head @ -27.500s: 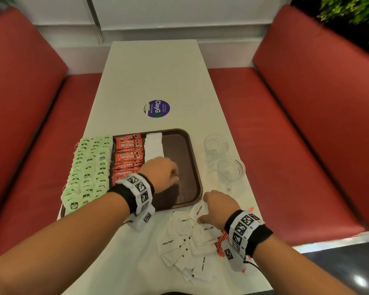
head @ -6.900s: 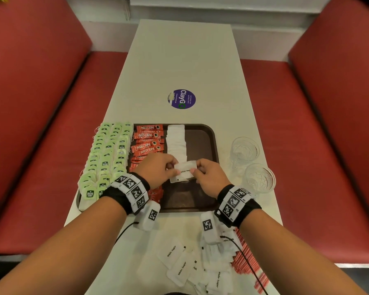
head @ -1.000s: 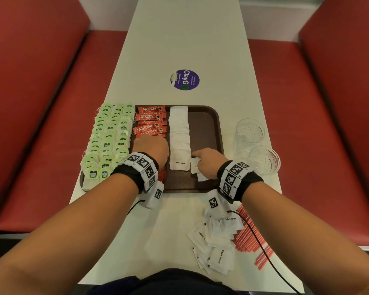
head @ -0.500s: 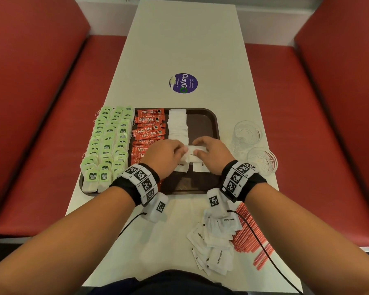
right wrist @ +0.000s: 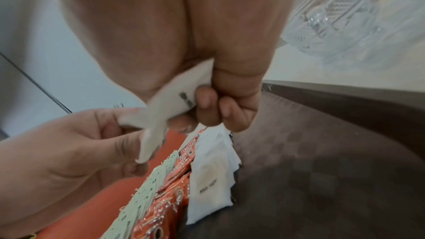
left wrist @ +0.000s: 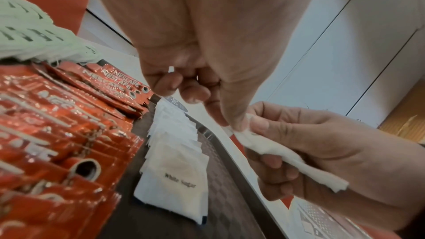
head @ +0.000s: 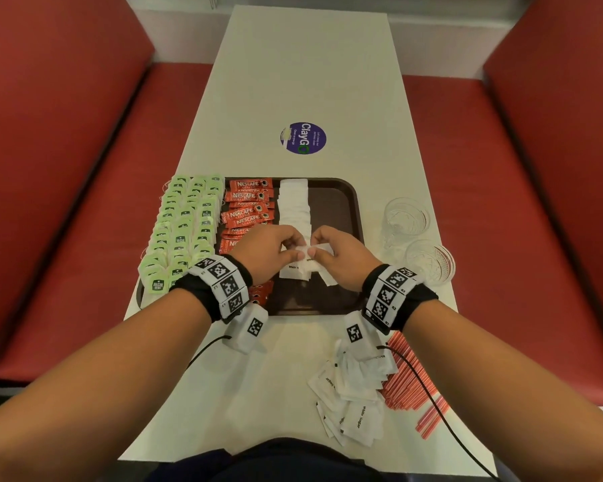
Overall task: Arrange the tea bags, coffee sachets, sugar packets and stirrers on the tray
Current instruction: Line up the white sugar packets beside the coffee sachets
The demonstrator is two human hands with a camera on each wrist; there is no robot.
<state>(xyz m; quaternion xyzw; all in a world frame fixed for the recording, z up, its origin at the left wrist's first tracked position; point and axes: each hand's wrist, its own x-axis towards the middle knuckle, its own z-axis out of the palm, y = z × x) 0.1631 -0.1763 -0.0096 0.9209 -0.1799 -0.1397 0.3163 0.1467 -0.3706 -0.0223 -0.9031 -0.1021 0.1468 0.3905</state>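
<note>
At centre frame, over the brown tray (head: 345, 203), left hand (head: 268, 252) and right hand (head: 338, 255) both pinch white sugar packets (head: 305, 253). Two glasses (head: 406, 217) stand right; loose sugar packets (head: 354, 394) and red stirrers (head: 411, 384) lie lower right.

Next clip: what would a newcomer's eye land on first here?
Both hands, left hand and right hand, meet over the brown tray, pinching a white sugar packet. Left of them lie rows of green tea bags and red coffee sachets. Loose sugar packets and red stirrers wait on the table nearer the person.
</note>
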